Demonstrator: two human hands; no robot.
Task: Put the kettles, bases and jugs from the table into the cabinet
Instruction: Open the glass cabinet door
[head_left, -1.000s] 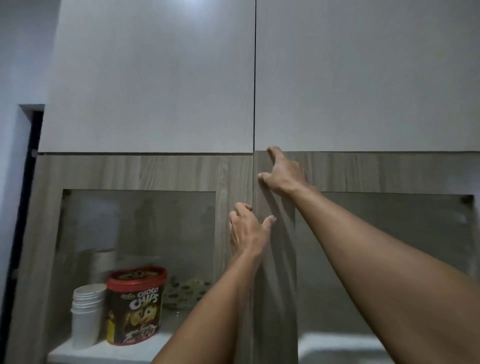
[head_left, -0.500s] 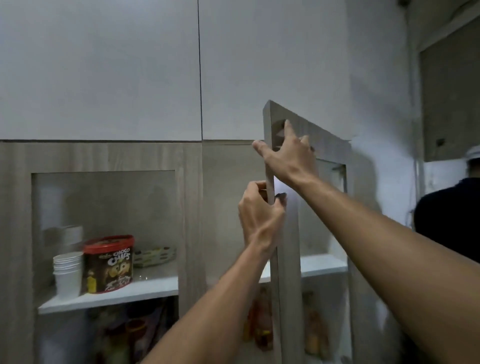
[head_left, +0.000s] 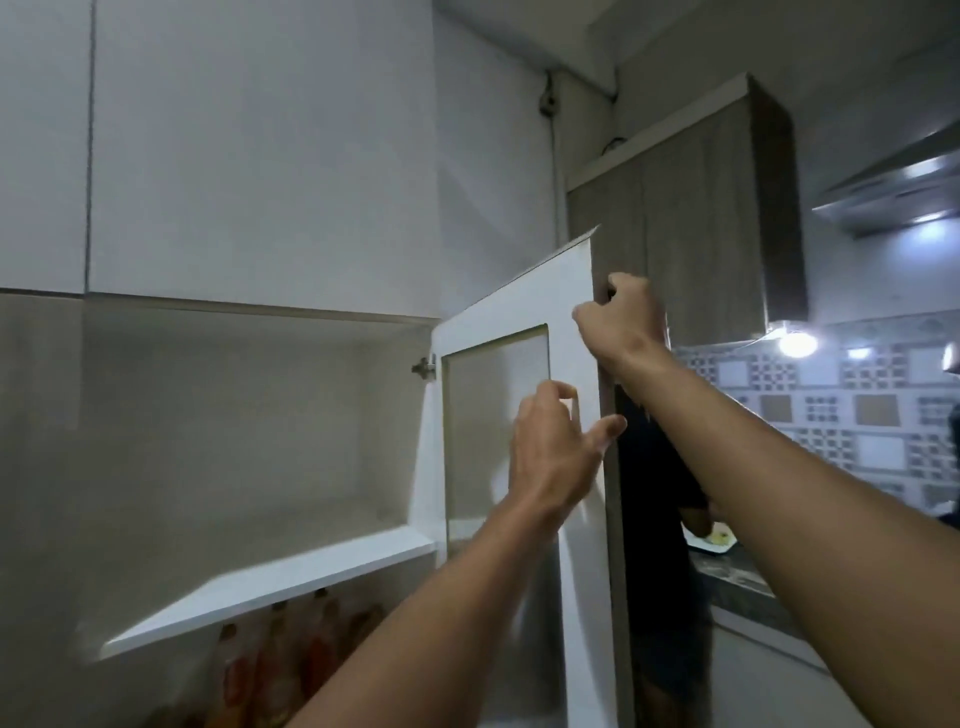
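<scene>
Nearest the camera, two bare forearms reaching up. Left hand (head_left: 558, 449) loosely spread, fingers apart, against the white inner face of cabinet door (head_left: 566, 322), gripping nothing. Right hand (head_left: 621, 319) higher, fingers curled round the door's outer edge. Door swung wide open, frosted pane (head_left: 493, 426) in its frame, hinge (head_left: 425, 368) at left. Beyond, open cabinet (head_left: 234, 415) with bare white shelf (head_left: 270, 582); blurred bottles (head_left: 280, 670) below. Kettles, bases, jugs and table out of view. Farther right, tiled wall (head_left: 857, 415).
</scene>
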